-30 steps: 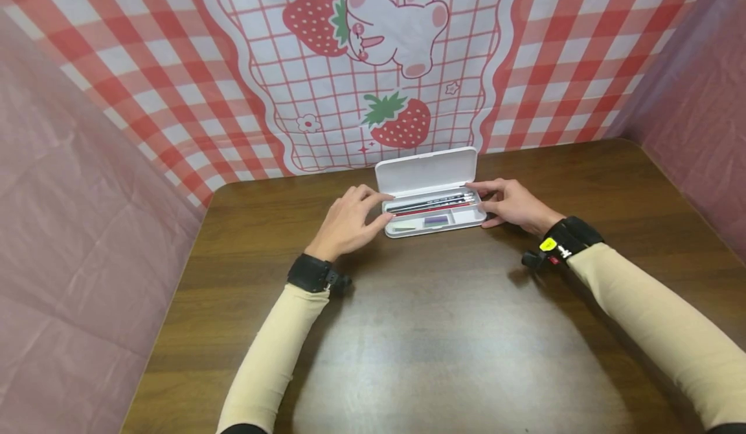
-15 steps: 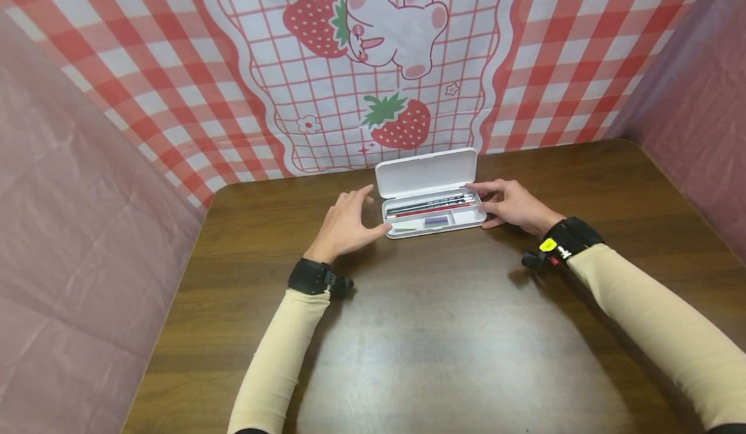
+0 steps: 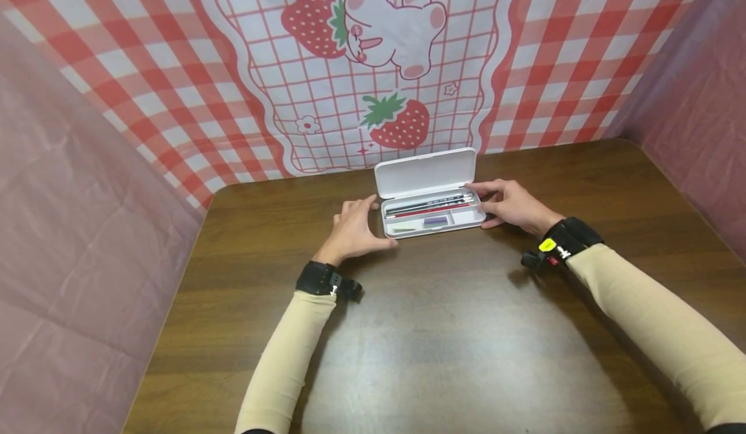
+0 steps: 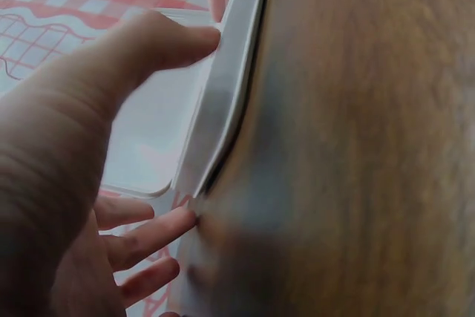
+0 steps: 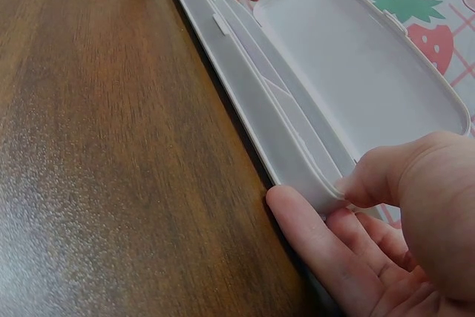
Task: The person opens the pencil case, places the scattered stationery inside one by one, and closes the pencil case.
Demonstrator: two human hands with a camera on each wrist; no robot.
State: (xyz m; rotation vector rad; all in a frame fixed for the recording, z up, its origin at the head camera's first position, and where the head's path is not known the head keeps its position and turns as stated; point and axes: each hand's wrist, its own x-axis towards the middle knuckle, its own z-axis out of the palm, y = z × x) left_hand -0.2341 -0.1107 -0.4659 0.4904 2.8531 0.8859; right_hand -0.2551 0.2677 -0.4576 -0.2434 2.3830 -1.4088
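A white pencil case [image 3: 434, 230] stands near the back of the table, its lid [image 3: 425, 173] raised against the cloth. Several dark pencils and a red pencil [image 3: 428, 211] lie in its rear compartment. A purple block [image 3: 435, 221], perhaps an eraser, and a thin pale green piece [image 3: 405, 227] sit in front compartments. My left hand [image 3: 353, 232] is spread around the left end, thumb by the front corner, fingers apart; contact is unclear. At the other end my right hand [image 3: 513, 206] grips the case, with its thumb [image 5: 371, 177] on the rim and fingers below along the outside.
The brown wooden table [image 3: 443, 330] extends in front of the case. Behind it hangs a red-and-white checked cloth [image 3: 384, 84] with strawberries. Pink drapes [image 3: 76, 227] flank both sides. Each wrist wears a black strap with a camera.
My left hand has let go of the case's left end, spread its fingers and shifted, its thumb now lower by the front corner. The right hand and the case stay put.
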